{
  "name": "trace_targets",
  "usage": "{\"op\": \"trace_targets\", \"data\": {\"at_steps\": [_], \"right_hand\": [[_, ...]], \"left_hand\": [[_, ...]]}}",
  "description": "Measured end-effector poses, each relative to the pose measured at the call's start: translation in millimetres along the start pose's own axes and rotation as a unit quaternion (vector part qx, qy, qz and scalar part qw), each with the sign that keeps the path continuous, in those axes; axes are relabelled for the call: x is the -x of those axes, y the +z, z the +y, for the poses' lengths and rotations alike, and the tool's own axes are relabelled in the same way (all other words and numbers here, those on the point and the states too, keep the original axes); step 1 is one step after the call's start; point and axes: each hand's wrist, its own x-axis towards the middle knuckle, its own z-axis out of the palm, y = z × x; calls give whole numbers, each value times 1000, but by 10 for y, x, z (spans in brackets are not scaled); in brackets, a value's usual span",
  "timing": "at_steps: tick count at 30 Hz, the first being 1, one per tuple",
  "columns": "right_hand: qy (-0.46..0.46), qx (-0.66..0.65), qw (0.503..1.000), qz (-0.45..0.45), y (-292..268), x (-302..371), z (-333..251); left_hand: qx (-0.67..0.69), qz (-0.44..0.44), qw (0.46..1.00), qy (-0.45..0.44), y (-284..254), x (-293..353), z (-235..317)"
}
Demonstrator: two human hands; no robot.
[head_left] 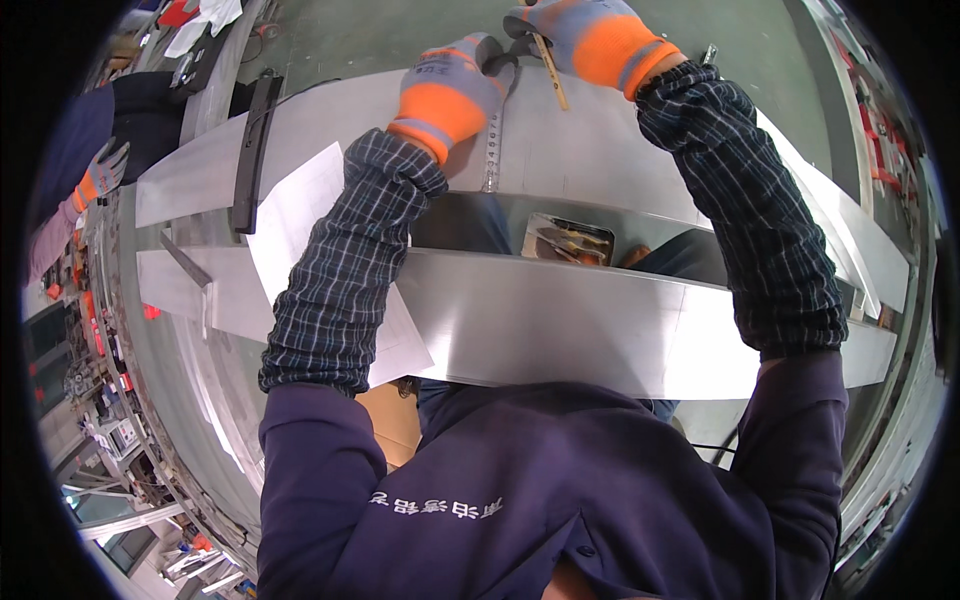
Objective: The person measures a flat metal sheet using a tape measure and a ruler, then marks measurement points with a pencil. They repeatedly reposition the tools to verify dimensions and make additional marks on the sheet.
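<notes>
My left hand (pixel 448 90), in a grey and orange glove, is closed at the far end of a silvery steel ruler (pixel 492 155) with dark markings. The ruler lies across the far metal panel (pixel 590 150), its near end by that panel's near edge. To the right, my right hand (pixel 595 45), gloved alike, is closed around a slim yellow pencil (pixel 552 75). The pencil slants down over the panel's far edge. The right fingertips are partly cut off by the top of the picture.
A second metal panel (pixel 560 315) lies nearer me, across a gap. Below the gap is a tray (pixel 570 240) of tools. White paper sheets (pixel 295 220) lie under my left forearm, beside a dark bar (pixel 257 150). Another person's gloved hand (pixel 103 172) is at far left.
</notes>
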Motion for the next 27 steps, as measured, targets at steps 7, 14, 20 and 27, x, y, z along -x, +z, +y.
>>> {"op": "trace_targets", "data": {"at_steps": [7, 14, 20, 27], "right_hand": [[-16, -23, 998, -51, -195, -55, 26], [-46, 10, 999, -3, -1147, 108, 46], [34, -28, 999, -3, -1299, 687, -69], [236, -96, 958, 130, -880, 2061, -91]], "left_hand": [[30, 40, 997, 65, -169, 126, 65], [107, -5, 982, 157, -686, 153, 428], [129, -74, 984, 100, -936, 745, 525], [113, 83, 983, 117, -832, 1466, 440]]}}
